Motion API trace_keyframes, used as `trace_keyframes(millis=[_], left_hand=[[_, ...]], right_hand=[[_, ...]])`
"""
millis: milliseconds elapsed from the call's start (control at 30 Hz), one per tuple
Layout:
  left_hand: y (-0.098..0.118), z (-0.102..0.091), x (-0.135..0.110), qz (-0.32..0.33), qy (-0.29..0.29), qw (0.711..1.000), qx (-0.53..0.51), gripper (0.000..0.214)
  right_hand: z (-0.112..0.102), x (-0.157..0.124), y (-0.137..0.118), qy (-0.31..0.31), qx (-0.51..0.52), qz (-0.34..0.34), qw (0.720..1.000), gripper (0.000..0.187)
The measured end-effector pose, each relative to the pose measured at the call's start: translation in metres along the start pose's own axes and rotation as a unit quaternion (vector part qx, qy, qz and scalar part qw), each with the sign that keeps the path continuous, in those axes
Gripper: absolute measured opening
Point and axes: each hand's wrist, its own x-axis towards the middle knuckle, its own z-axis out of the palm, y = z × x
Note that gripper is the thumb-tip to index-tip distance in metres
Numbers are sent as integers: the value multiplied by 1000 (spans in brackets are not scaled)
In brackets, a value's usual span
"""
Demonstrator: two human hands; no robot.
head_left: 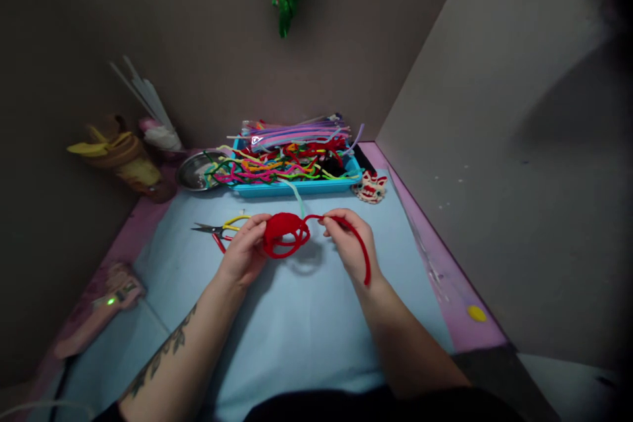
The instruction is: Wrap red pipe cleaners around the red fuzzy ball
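Observation:
My left hand (pixel 246 252) is closed on the left edge of a rounded red pipe-cleaner piece (pixel 284 227), which has a dense upper part and open loops below. From its right side runs a loose red pipe cleaner (pixel 360 241). Thumb and fingers of my right hand (pixel 349 244) pinch that strand, and its free end curves down over the back of the hand to the wrist. Both hands are raised a little over the blue cloth (pixel 297 336). Scissors (pixel 217 229) with yellow and red handles lie partly behind my left hand.
A blue tray (pixel 297 190) heaped with coloured pipe cleaners stands at the back, a metal bowl (pixel 185 175) to its left. A red-and-white fuzzy face (pixel 370 188) lies at its right corner. At left are a pink glue gun (pixel 93 320) with a green light and a brown container (pixel 143 175).

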Motion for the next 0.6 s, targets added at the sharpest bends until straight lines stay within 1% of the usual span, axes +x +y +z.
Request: trace_keyframes(millis=[100, 133, 167, 200, 233, 267, 300, 333, 367, 400, 433, 467, 500, 533, 567, 600], left_hand=[[1, 1, -1, -2, 1, 1000, -15, 30], [1, 2, -1, 3, 5, 1000, -18, 30], [1, 2, -1, 10, 11, 1000, -20, 31], [1, 2, 1, 20, 18, 999, -19, 32], [1, 1, 2, 36, 30, 999, -16, 32], [0, 1, 4, 57, 47, 997, -13, 33], [0, 0, 6, 83, 68, 994, -11, 34], [0, -2, 8, 110, 90, 990, -9, 34], [0, -3, 9, 136, 110, 985, -5, 34], [0, -3, 10, 159, 125, 979, 1, 33], [0, -4, 10, 176, 135, 975, 14, 33], [0, -3, 8, 189, 138, 972, 36, 31], [0, -3, 6, 201, 138, 968, 65, 30], [-1, -1, 3, 209, 131, 964, 103, 29], [-2, 0, 0, 218, 126, 957, 143, 28], [-3, 2, -3, 233, 117, 950, 174, 30]], right_hand=[[-3, -1, 0, 51, -94, -68, 992, 13], [-5, 0, 1, 54, -114, -89, 988, 13], [-8, 2, 3, 43, -131, -109, 984, 13], [-11, 5, 5, 18, -147, -127, 981, 13], [-15, 9, 9, -23, -162, -140, 976, 14], [-20, 13, 13, -75, -174, -139, 972, 18], [-24, 18, 17, -105, -186, -118, 970, 28], [-28, 22, 20, -89, -196, -84, 973, 33], [-30, 26, 22, -46, -205, -54, 976, 33], [-32, 28, 23, 13, -201, -45, 979, 33], [-31, 28, 22, 67, -183, -54, 979, 32], [-29, 25, 18, 101, -153, -74, 980, 29], [-24, 21, 14, 109, -108, -97, 983, 23], [-17, 14, 8, 74, -61, -98, 990, 15], [-9, 5, 3, -10, -22, -64, 998, 11], [0, -4, -3, -114, 22, -4, 993, 14]])
